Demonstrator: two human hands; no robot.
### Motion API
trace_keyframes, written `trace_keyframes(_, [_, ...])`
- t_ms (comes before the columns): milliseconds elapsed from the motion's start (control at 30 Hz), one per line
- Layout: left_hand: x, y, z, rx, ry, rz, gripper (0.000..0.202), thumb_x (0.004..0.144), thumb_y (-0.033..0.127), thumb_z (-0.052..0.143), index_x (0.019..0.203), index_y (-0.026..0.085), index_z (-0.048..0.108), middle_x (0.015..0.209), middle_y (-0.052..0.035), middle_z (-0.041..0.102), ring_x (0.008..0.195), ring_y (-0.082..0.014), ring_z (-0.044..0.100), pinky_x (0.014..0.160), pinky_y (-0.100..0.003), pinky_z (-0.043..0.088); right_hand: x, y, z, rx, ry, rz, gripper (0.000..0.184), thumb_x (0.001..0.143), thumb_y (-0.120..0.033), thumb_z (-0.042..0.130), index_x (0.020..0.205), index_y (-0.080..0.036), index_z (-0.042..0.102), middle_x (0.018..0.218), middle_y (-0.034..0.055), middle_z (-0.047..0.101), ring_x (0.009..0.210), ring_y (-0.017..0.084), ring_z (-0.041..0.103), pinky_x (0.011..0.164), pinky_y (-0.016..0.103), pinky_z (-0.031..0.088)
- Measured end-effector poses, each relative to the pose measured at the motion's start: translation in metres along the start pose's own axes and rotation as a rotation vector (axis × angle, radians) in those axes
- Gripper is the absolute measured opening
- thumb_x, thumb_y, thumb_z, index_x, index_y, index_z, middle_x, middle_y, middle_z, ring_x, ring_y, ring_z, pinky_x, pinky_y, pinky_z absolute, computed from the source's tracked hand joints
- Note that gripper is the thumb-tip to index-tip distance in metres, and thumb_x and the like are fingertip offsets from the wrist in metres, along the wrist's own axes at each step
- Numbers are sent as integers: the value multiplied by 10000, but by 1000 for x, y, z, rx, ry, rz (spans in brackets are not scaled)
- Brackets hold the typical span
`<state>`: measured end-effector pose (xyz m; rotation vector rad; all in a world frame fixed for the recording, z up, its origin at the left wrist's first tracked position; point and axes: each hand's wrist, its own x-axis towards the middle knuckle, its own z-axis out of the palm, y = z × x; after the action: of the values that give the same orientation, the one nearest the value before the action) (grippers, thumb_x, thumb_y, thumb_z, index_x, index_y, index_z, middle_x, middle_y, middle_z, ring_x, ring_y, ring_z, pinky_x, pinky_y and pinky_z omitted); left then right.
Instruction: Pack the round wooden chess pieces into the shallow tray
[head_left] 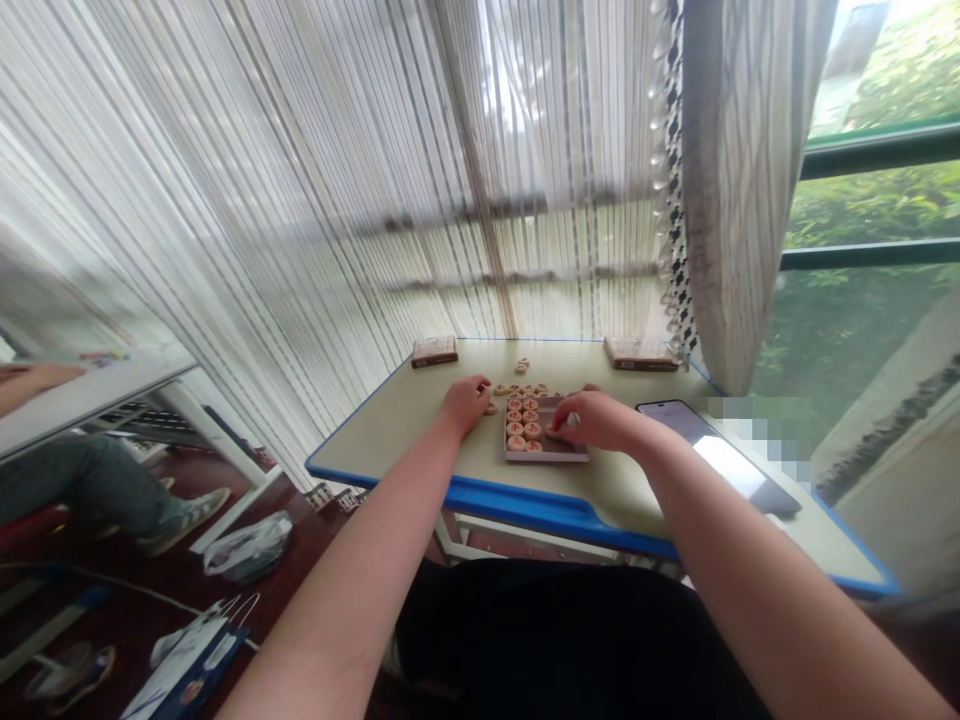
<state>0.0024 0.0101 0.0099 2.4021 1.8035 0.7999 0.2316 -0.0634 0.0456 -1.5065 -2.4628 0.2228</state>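
Observation:
A shallow box [546, 458] lies on the desk before me, its left part lined with round wooden Chinese chess pieces [531, 431] that bear red characters. My right hand [589, 418] reaches into the right part of the box. Its fingertips are closed on a chess piece [553, 431], low over the box floor. To the left of the box, my left hand [466, 402] rests on the desk with fingers loosely curved and apart. A loose piece [491, 408] lies by its fingertips. More loose pieces [520, 389] are spread along the far side of the box.
Flat boxes stand at the back left [435, 351] and back right [640, 352] of the blue-edged desk [390, 430]. A tablet-like device [716, 455] lies by my right forearm. At left, another person's arm [37, 380] rests on a table; bags [249, 548] are on the floor.

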Motion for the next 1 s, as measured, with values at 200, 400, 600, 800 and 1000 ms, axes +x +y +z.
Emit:
trace_keyframes(200, [0, -1, 2, 26, 9, 15, 256, 779, 227, 460, 965, 169, 627, 946, -51, 661, 875, -159, 587, 831, -255, 426, -1, -1, 1, -35, 37, -58, 251, 674, -310, 588, 896, -246, 687, 853, 37, 663, 842, 208, 541, 767, 284, 389])
trace_keyframes(400, [-1, 0, 2, 40, 16, 14, 250, 784, 246, 451, 926, 169, 643, 924, -57, 665, 868, -163, 585, 826, -260, 426, -1, 4, 4, -73, 46, 18, 328, 645, -472, 609, 839, -222, 693, 839, 85, 631, 914, 268, 498, 768, 325, 393])
trace_keyframes(600, [-2, 3, 0, 41, 6, -13, 255, 781, 232, 455, 942, 171, 642, 947, -57, 664, 896, -163, 582, 836, -256, 423, -2, 7, 4, -8, 18, -30, 264, 661, -383, 599, 877, -272, 701, 978, 45, 622, 967, 252, 475, 826, 326, 370])
trace_keyframes(800, [-2, 2, 1, 49, 12, -10, 249, 779, 238, 461, 930, 169, 646, 936, -60, 666, 879, -164, 586, 829, -259, 424, -4, 3, 0, 24, 97, -35, 265, 653, -446, 603, 788, -240, 698, 848, 58, 635, 905, 237, 497, 792, 312, 384])
trace_keyframes(1000, [-3, 3, -1, 45, 21, 20, 252, 786, 251, 451, 918, 168, 650, 935, -59, 667, 889, -167, 582, 831, -262, 422, -12, -17, -1, 92, 112, -160, 263, 618, -450, 648, 782, -248, 685, 916, 54, 583, 923, 223, 492, 829, 317, 374])
